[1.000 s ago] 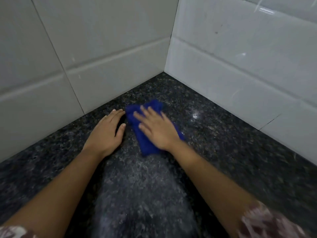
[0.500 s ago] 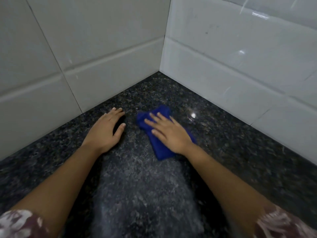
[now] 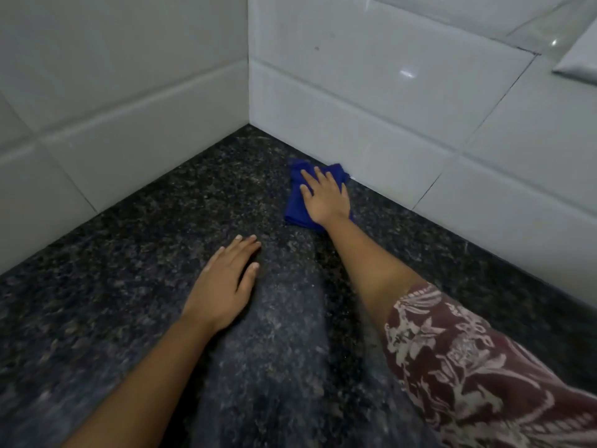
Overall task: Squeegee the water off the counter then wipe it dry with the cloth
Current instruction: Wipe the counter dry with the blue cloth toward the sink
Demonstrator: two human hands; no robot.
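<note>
A folded blue cloth lies on the dark speckled granite counter, close to the foot of the right wall. My right hand presses flat on top of the cloth, fingers spread, covering most of it. My left hand rests palm down on the bare counter, nearer to me and to the left of the cloth, holding nothing. No squeegee is in view.
White tiled walls meet in a corner just beyond the cloth and close off the counter at the back and right. A paler, smeared streak runs down the counter between my arms. A patterned sleeve covers my right upper arm.
My right hand has slid the cloth away from my left hand, toward the right wall near the corner. My left hand has stayed flat on the counter.
</note>
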